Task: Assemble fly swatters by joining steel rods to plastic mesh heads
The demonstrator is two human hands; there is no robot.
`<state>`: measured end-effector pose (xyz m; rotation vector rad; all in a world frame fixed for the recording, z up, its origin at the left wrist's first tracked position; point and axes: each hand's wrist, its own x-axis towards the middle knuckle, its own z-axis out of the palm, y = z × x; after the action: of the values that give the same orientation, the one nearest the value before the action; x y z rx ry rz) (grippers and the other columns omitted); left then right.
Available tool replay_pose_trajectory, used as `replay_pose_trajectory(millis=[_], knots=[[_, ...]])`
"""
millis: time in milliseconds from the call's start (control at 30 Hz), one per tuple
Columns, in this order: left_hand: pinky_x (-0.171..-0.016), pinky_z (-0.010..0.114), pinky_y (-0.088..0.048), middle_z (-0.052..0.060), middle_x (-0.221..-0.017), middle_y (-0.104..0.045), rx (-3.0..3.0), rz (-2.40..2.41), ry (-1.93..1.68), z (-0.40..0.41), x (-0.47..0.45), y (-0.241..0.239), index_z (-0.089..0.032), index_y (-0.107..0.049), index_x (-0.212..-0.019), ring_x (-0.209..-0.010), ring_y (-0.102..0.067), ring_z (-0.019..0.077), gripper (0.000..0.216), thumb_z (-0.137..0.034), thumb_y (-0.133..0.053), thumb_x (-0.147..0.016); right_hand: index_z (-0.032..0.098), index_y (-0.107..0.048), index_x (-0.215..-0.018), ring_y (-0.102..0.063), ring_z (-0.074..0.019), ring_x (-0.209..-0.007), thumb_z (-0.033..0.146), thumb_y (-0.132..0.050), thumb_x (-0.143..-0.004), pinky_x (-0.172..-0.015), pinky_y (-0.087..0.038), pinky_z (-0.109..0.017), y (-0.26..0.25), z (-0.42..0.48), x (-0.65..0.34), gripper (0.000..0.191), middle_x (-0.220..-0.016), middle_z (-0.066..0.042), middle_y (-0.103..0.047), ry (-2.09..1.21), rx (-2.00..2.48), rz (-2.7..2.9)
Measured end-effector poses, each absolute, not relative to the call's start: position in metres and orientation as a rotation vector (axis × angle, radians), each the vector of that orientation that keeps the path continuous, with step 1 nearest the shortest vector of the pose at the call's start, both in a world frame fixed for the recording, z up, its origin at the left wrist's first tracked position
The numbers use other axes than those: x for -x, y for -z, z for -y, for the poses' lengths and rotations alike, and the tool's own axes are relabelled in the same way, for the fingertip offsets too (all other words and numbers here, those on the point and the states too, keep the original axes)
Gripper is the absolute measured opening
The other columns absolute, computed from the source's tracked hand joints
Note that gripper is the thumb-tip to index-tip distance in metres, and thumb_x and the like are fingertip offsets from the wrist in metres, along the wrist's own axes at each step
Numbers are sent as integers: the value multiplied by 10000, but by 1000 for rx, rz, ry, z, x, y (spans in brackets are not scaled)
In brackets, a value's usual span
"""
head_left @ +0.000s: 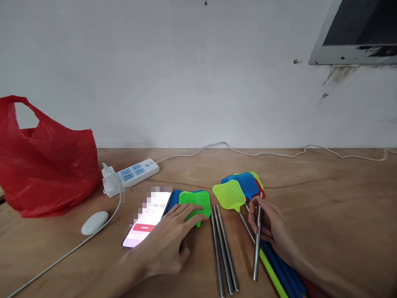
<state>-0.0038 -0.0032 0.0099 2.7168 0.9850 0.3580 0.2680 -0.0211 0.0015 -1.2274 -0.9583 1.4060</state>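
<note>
Lengthwise, roughly forward — metal tube [257, 248] in right hand [273, 223].

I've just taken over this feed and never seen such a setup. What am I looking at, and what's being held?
There's no machine here: these are a person's bare hands. The single picture comes from a camera worn on their head, looking forward and down. The right hand holds a metal rod; the left hand touches a green swatter head. On the wooden table lie three more rods, several colored swatters, a lit phone, a power strip and a red bag.
</note>
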Motion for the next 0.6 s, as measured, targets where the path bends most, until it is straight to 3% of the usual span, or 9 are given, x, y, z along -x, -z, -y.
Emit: replay_pose_trajectory(millis=[100, 167, 333, 467, 600], knots=[[-1137, 559, -339, 77, -1459, -490, -2703, -952, -356, 4, 3, -10, -269, -476, -1362, -1357, -434, 324, 850, -37, -518, -546, 207, -543, -934, -265, -57, -370, 646, -593, -812, -389, -116, -190, -1, 17, -271, 458, -485, 68, -524, -1346, 1251, 1043], [-1141, 561, -335, 84, -1449, -501, -2699, -943, -364, 4, 3, -10, -260, -473, -1361, -1356, -437, 326, 836, -41, -519, -555, 190, -534, -1133, -292, -72, -382, 604, -610, -815, -393, -148, -201, 0, 16, -272, 527, -513, 75, -530, -1291, 1286, 1141], [-1125, 555, -360, 99, -1415, -529, -2715, -949, -418, 4, 1, -9, -249, -471, -1369, -1331, -464, 325, 749, -53, -544, -649, 154, -332, -1460, -465, -152, -517, 440, -629, -838, -503, -308, -262, 12, 17, -273, 745, -571, 65, -566, -980, 1368, 1490], [-1095, 526, -402, 98, -1367, -560, -2718, -984, -440, 6, -1, -9, -241, -495, -1346, -1287, -500, 304, 519, -133, -544, -840, 209, -426, -1424, -447, -151, -522, 391, -625, -868, -533, -308, -278, 25, 17, -277, 618, -612, 68, -548, -700, 1382, 1782], [-1088, 503, -413, 98, -1344, -574, -2700, -1000, -395, 8, -3, -8, -224, -510, -1317, -1267, -512, 294, 399, -204, -535, -920, 248, -635, -1133, -488, -136, -534, 367, -598, -912, -548, -343, -281, 22, 20, -276, 253, -767, 22, -664, -567, 1354, 2004]])
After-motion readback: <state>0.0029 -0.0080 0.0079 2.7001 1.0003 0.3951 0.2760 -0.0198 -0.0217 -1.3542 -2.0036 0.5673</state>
